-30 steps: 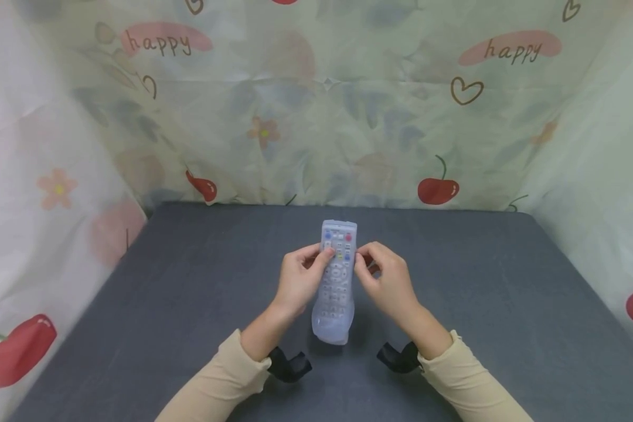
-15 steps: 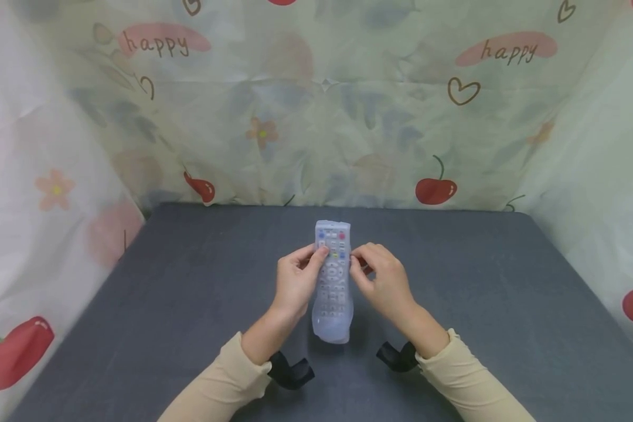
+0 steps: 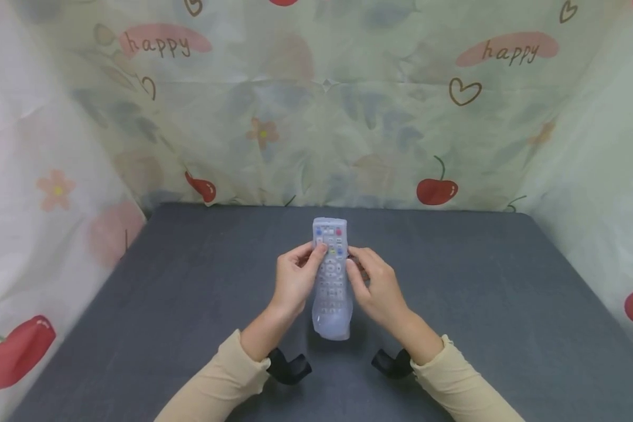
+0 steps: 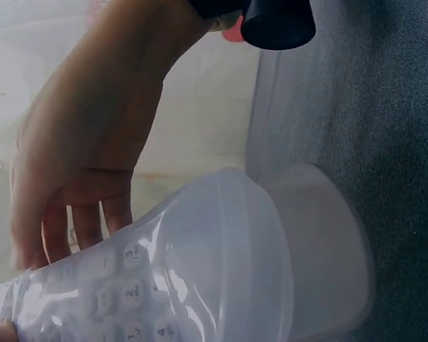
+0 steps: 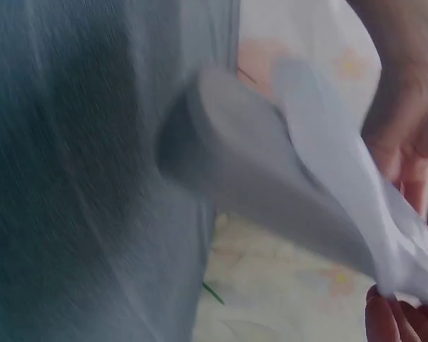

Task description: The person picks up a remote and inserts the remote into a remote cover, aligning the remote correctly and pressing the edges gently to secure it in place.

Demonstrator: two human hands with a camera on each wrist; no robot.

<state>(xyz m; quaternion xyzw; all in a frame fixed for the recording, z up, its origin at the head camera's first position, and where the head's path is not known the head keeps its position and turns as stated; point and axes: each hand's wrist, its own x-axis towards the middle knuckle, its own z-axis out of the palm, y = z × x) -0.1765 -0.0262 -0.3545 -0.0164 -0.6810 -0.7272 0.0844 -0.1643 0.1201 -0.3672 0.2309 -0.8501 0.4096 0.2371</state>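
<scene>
A pale remote control (image 3: 331, 287) in a translucent cover (image 4: 192, 278) is held upright, its button side toward me, over the dark table. My left hand (image 3: 292, 281) grips its left side, thumb laid across the upper buttons and fingers behind. At the opposite edge, my right hand (image 3: 377, 287) has its thumb and index fingertips right against the side, other fingers curled. Number keys show through the cover in the left wrist view. Seen from the right wrist, a loose-looking flap (image 5: 335, 142) stands apart from the thicker grey-white body (image 5: 271, 192) at the lower end.
The dark grey table (image 3: 190, 305) reaches back to a patterned cloth wall (image 3: 316, 117), with cloth on both sides too. Black wrist mounts (image 3: 290, 368) stick inward from beneath both cream sleeves (image 3: 227, 369).
The remote control has shifted slightly left and up with both hands. My right thumb and index finger, earlier pinched close together at the edge, are now spread a little along it.
</scene>
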